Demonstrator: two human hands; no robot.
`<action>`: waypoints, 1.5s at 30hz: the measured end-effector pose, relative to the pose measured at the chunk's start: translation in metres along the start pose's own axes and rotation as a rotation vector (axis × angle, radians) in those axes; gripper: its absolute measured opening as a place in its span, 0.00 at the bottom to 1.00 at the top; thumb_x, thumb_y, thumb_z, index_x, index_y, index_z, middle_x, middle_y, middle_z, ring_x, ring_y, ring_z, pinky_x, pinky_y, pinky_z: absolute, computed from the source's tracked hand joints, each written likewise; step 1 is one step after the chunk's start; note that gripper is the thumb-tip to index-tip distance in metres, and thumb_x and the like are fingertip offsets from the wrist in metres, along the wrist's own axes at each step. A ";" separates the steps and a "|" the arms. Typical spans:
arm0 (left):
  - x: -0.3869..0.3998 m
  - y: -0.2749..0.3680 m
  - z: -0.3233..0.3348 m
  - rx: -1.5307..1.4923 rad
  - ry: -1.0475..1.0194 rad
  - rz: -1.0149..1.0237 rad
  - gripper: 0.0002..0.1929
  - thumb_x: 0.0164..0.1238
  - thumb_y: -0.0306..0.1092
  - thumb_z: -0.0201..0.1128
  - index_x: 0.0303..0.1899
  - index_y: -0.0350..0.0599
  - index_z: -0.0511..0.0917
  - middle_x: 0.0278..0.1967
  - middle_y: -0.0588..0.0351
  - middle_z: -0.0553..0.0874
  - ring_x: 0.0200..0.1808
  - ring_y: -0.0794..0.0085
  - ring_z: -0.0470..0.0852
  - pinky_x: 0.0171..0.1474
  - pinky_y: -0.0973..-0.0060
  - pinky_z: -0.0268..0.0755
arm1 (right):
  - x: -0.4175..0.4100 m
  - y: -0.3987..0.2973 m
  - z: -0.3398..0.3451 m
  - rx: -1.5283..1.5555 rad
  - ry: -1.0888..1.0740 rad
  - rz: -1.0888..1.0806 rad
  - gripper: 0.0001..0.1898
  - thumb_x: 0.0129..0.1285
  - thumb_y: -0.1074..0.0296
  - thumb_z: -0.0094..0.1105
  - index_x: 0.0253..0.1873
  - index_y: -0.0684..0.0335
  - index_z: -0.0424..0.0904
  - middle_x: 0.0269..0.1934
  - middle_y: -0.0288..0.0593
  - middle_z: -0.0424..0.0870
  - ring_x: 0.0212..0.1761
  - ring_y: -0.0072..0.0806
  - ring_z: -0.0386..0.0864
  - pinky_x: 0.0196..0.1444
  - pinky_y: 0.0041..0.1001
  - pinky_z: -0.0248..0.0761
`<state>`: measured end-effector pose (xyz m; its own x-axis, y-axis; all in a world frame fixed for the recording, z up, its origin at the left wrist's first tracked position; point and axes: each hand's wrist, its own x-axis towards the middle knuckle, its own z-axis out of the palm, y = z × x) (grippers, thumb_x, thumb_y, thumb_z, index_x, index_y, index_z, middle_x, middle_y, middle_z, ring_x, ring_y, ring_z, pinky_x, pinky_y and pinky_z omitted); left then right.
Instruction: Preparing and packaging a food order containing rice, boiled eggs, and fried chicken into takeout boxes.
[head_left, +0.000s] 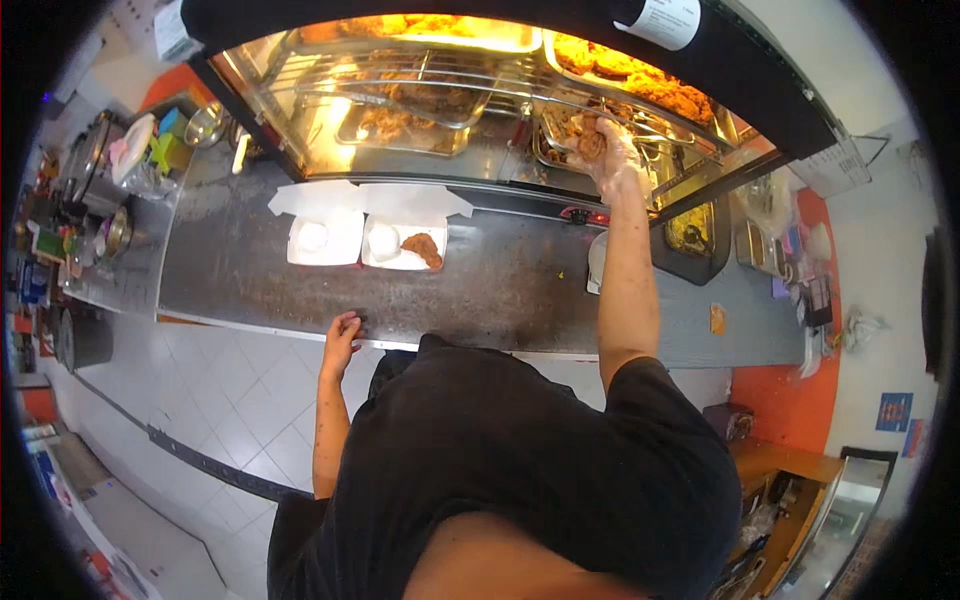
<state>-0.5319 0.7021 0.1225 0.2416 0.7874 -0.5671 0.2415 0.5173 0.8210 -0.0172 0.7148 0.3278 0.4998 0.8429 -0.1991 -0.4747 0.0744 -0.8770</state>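
My right hand (611, 161), in a clear plastic glove, reaches into the lit glass food warmer and grips a piece of fried chicken (592, 144). It hovers over a metal tray (551, 154) on the warmer's lower level. My left hand (343, 337) is bare and holds nothing, its fingers loosely bent at the front edge of the dark counter (495, 300). Two lidded paper boxes stand side by side with their lids up. In the left box (341, 251) lies a white mound, probably rice; the right box (390, 262) has a similar mound and one fried chicken piece (422, 249).
Trays of fried chicken (630, 71) fill the warmer's upper rack. A dark pan with yellow food (690, 229) sits right of my forearm, which partly covers a white round item (597, 259). Bowls, including a metal bowl (204, 124), and kitchenware crowd the left side.
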 end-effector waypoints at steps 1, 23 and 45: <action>0.002 0.002 -0.001 0.006 -0.008 0.006 0.19 0.63 0.44 0.59 0.53 0.51 0.71 0.44 0.60 0.78 0.41 0.74 0.78 0.40 0.73 0.69 | 0.001 0.001 0.001 -0.085 0.028 -0.071 0.12 0.64 0.58 0.53 0.47 0.56 0.73 0.39 0.37 0.79 0.33 0.32 0.79 0.32 0.34 0.73; 0.009 -0.001 -0.073 -0.006 0.071 -0.025 0.21 0.62 0.47 0.59 0.53 0.51 0.70 0.44 0.61 0.77 0.41 0.73 0.78 0.41 0.70 0.69 | 0.103 -0.006 -0.028 -1.469 0.367 -0.210 0.16 0.63 0.56 0.46 0.50 0.56 0.77 0.51 0.44 0.78 0.51 0.39 0.76 0.51 0.39 0.69; 0.032 -0.009 -0.069 -0.005 -0.006 -0.077 0.19 0.61 0.45 0.60 0.52 0.53 0.72 0.41 0.64 0.79 0.37 0.77 0.76 0.36 0.76 0.68 | -0.042 0.046 0.039 -0.169 0.101 -0.371 0.26 0.54 0.82 0.60 0.57 0.58 0.64 0.45 0.47 0.76 0.39 0.40 0.81 0.39 0.32 0.78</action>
<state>-0.5912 0.7456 0.1017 0.2280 0.7434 -0.6288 0.2547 0.5777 0.7755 -0.0887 0.7035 0.3128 0.6870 0.7184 0.1092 -0.1279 0.2675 -0.9550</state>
